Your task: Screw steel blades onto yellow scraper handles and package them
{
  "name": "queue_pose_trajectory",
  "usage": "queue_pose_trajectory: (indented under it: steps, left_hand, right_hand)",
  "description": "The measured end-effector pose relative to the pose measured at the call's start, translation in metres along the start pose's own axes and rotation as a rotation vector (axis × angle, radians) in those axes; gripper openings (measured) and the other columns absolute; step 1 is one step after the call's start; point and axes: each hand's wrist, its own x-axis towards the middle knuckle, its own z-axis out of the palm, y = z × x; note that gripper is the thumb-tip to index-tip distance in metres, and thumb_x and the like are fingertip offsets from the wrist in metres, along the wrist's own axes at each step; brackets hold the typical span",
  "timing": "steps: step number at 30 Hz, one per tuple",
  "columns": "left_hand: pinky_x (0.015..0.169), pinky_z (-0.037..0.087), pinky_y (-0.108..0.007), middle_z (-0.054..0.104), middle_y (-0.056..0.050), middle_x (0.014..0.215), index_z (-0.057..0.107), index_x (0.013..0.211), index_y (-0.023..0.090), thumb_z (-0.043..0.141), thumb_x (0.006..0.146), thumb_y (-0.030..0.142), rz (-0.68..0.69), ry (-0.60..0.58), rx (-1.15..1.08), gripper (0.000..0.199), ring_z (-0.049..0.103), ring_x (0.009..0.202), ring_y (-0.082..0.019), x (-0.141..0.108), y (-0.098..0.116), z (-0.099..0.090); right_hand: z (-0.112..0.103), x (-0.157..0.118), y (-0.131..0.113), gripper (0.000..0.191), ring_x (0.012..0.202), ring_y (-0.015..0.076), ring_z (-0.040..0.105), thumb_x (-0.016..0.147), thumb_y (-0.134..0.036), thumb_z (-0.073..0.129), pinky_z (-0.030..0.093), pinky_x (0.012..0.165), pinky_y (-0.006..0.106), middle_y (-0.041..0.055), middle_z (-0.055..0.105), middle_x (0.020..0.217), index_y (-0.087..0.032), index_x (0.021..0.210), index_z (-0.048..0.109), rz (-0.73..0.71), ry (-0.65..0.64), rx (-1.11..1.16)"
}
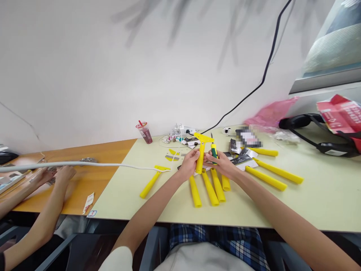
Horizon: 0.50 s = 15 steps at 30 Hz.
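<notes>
Near the middle of the pale table, my left hand [189,165] is closed around the handle of a yellow scraper [200,158], its wide head upward. Just to the right, my right hand [221,162] grips a green and yellow screwdriver [214,152] with its shaft pointing up. Its fingertips are close to the scraper handle; contact is unclear. Several yellow handles [209,188] lie below my hands. Another yellow scraper [150,184] rests at the left, with yellow and grey blade pieces [172,155] behind it. More yellow handles [266,178] lie at the right beside black and white packets [243,160].
A drink cup [144,133] stands at the back near white plugs and cables [178,130]. A white cable [107,164] crosses the left. Black headgear [321,145] and a pink bag [270,113] lie at the right. Another person's hands [64,176] work over the orange table [109,154].
</notes>
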Motion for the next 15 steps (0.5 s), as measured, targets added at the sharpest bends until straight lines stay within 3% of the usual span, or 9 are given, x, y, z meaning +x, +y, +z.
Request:
queue_pose_trajectory:
  steps: [4, 8, 11, 13, 15]
  left_hand:
    - [0.109, 0.056, -0.045, 0.079, -0.014, 0.121, 0.071, 0.118, 0.020, 0.093, 0.084, 0.052, 0.079, 0.071, 0.083, 0.052, 0.075, 0.118, -0.029, 0.016, -0.012, 0.006]
    - [0.114, 0.055, -0.046, 0.075, -0.015, 0.139, 0.075, 0.124, 0.022, 0.085, 0.093, 0.050, 0.240, 0.037, 0.554, 0.043, 0.071, 0.127, -0.030, 0.022, 0.004, -0.004]
    - [0.112, 0.055, -0.044, 0.077, -0.014, 0.134, 0.073, 0.131, 0.022, 0.070, 0.103, 0.047, 0.389, 0.056, 0.924, 0.037, 0.073, 0.121, -0.027, 0.026, 0.035, -0.038]
    - [0.105, 0.057, -0.042, 0.079, -0.013, 0.126, 0.075, 0.120, 0.022, 0.066, 0.104, 0.048, 0.316, 0.036, 1.168, 0.033, 0.073, 0.114, -0.026, 0.030, 0.057, -0.068]
    - [0.096, 0.059, -0.041, 0.080, -0.013, 0.111, 0.076, 0.105, 0.020, 0.072, 0.097, 0.050, 0.247, 0.024, 1.234, 0.031, 0.073, 0.104, -0.027, 0.034, 0.073, -0.097]
  right_hand:
    - [-0.004, 0.001, 0.011, 0.070, 0.078, 0.0173, 0.069, 0.049, -0.043, 0.114, 0.065, 0.076, 0.036, -0.0062, 0.061, 0.081, -0.024, 0.086, 0.058, 0.008, 0.013, -0.038]
    - [-0.004, 0.005, 0.018, 0.071, 0.078, 0.0205, 0.072, 0.053, -0.048, 0.112, 0.063, 0.073, 0.036, -0.0036, 0.069, 0.083, -0.026, 0.087, 0.053, -0.015, 0.030, -0.081]
    - [-0.004, 0.004, 0.016, 0.067, 0.089, 0.0229, 0.074, 0.065, -0.055, 0.106, 0.062, 0.076, 0.036, 0.0048, 0.081, 0.110, -0.027, 0.092, 0.053, -0.060, 0.056, -0.110]
    - [-0.005, 0.003, 0.013, 0.066, 0.091, 0.0224, 0.073, 0.069, -0.057, 0.104, 0.061, 0.076, 0.035, 0.0079, 0.082, 0.124, -0.027, 0.095, 0.052, -0.087, 0.078, -0.124]
    - [-0.005, 0.003, 0.011, 0.066, 0.091, 0.0218, 0.073, 0.070, -0.059, 0.103, 0.059, 0.075, 0.033, 0.0090, 0.081, 0.129, -0.027, 0.097, 0.051, -0.104, 0.097, -0.127]
